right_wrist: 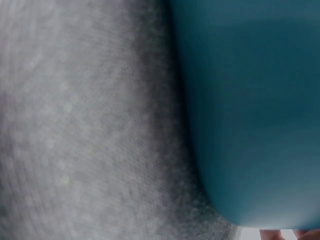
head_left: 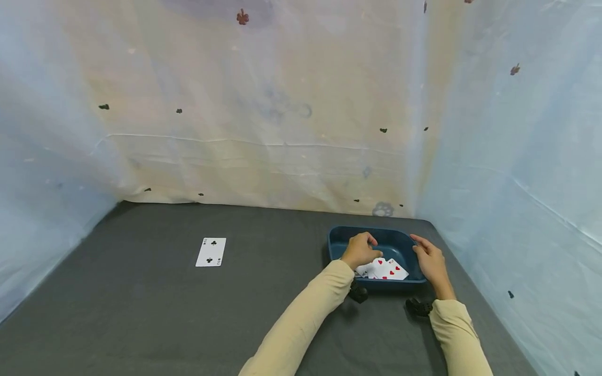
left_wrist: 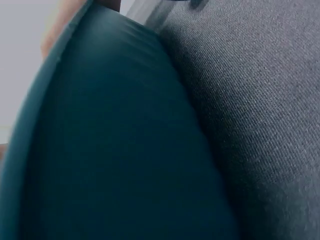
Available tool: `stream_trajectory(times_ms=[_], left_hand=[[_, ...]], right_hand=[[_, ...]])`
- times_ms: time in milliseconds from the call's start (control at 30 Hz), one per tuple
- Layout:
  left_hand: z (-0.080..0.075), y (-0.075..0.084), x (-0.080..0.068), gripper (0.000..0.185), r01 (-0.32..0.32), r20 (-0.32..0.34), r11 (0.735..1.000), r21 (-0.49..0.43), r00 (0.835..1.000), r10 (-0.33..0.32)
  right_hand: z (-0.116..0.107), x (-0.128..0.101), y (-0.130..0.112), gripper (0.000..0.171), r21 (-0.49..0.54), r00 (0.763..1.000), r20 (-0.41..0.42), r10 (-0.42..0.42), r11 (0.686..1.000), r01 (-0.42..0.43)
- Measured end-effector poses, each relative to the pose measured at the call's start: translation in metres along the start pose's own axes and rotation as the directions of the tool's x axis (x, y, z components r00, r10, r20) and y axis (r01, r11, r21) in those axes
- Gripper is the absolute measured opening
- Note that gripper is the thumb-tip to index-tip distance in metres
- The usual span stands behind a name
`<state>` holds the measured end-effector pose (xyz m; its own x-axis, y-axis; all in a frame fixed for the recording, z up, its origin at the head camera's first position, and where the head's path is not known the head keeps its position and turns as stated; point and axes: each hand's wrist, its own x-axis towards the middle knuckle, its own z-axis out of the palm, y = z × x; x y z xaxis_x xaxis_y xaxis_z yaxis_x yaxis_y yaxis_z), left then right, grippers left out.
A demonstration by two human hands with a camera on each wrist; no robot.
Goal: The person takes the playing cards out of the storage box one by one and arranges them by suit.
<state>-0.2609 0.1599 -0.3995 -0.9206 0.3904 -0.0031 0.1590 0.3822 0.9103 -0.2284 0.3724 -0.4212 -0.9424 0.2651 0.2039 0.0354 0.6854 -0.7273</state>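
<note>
Sleeves: Pale cream cuffs reach from the foreground toward one bin at right.
Hanging sheet: Pastel fabric, dotted with small dark motifs, walls the work in, perhaps to screen off the room.
Counter: Dark gray cloth counter carries everything, a plain ground on which white cards stand out.
Bin: Blue bin sits at the right, within reach of both hands.
Right hand: At the bin's right rim, the right hand seems to steady it; from where I stand, I cannot tell whether the fingers clasp or merely rest.
Left hand: Above the bin, the left hand is loosely bent, thumb apart from forefinger, nothing visible between them.
Cards: Several playing cards overlap loosely in the bin's near side, with red hearts showing; their loose spread suggests they were dropped in rather than stacked.
Lone card: Well apart at left, a single card lies face up on the counter, its value easily checked.
Print: Two club pips mark it; corner figures are too small to read surely. No brand is legible.
</note>
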Motion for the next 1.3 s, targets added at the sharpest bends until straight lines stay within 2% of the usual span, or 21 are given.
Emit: stream_trajectory(times_ms=[233, 600, 967, 1167, 1300], left_hand=[[0.003, -0.003, 0.004, 0.027, 0.020, -0.002, 0.992, 0.124, 1.000, -0.020], [0.010, -0.013, 0.006, 0.026, 0.070, -0.017, 0.968, 0.241, 0.998, -0.067], [0.017, -0.021, 0.014, 0.037, 0.062, 0.015, 0.905, 0.420, 0.997, -0.076], [0.017, -0.021, 0.013, 0.040, 0.066, 0.013, 0.892, 0.448, 0.997, -0.080], [0.016, -0.021, 0.012, 0.039, 0.073, 0.010, 0.899, 0.431, 0.996, -0.086]], right_hand=[[-0.002, 0.000, -0.001, 0.040, -0.001, 1.000, -0.001, 0.009, 1.000, -0.009], [-0.002, -0.006, -0.002, 0.040, 0.010, 1.000, 0.014, 0.028, 1.000, -0.029], [-0.002, -0.006, -0.002, 0.041, 0.013, 0.999, 0.019, 0.028, 1.000, -0.028], [0.000, -0.004, 0.001, 0.041, 0.021, 1.000, 0.011, 0.026, 0.999, -0.026], [0.000, -0.003, 0.002, 0.041, 0.026, 1.000, 0.014, 0.023, 0.999, -0.023]])
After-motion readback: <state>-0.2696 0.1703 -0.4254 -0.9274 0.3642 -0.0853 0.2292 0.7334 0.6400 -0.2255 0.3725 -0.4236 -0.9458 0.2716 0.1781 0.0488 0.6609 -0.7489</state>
